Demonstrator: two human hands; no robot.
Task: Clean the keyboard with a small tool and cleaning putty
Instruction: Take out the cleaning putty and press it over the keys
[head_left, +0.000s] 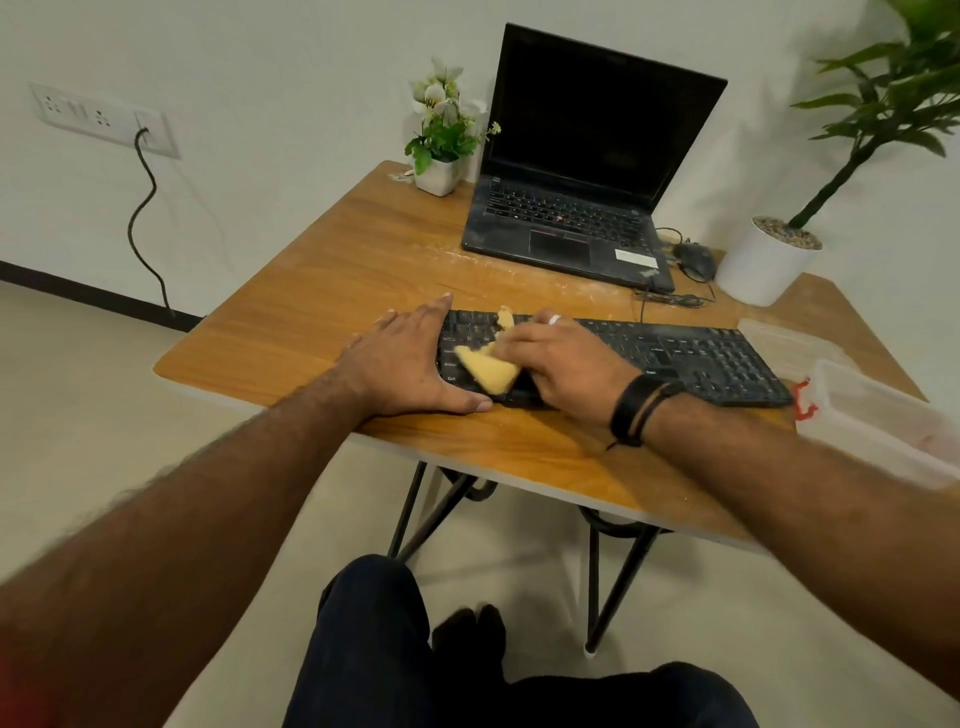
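the black keyboard (675, 358) lay across the middle of the frame on the wooden table (332, 291), its long side running from centre toward the right. the left hand (410, 364) rested flat at the keyboard's left end, fingers straight and slightly spread, thumb stretched along the near edge, holding nothing. the right hand (561, 358) sat just right of it on the keys, fingers curled down onto a lump of yellow cleaning putty (491, 371); the putty spread out from under the fingers toward the lower left, and a small piece stood up above the knuckles. a pale ring showed on one finger and a black band (641, 408) circled the wrist.

small white legends showed on the left keys; one looked like "ctrl", the rest were too blurred to read.

in the upper middle of the frame stood an open black laptop (571, 218) with a dark screen; a slanted logo on its lower right corner was too small to read. a small flower pot (441, 171) stood left of it, a mouse (693, 260) and a white planter (769, 260) to its right. a clear plastic box (883, 415) with a red clasp sat at the right edge.
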